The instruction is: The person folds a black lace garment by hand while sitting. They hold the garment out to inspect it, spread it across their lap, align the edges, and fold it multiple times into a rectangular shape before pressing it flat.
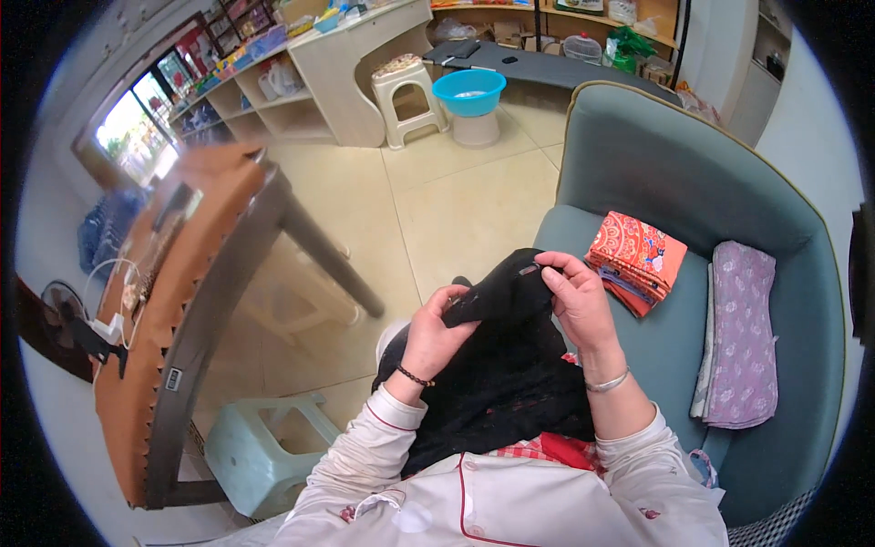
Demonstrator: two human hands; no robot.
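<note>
**Black cloth held up over a teal sofa**

In a tiled shop room, black lace cloth [497, 374] lies across the lap. The left hand [436, 333] and right hand [576, 296] each have their grip pinched on its top edge. The fine lace could snag on fingers. Its lower part is hidden in folds. Folded orange cloth [638, 260] lies beside.
</note>
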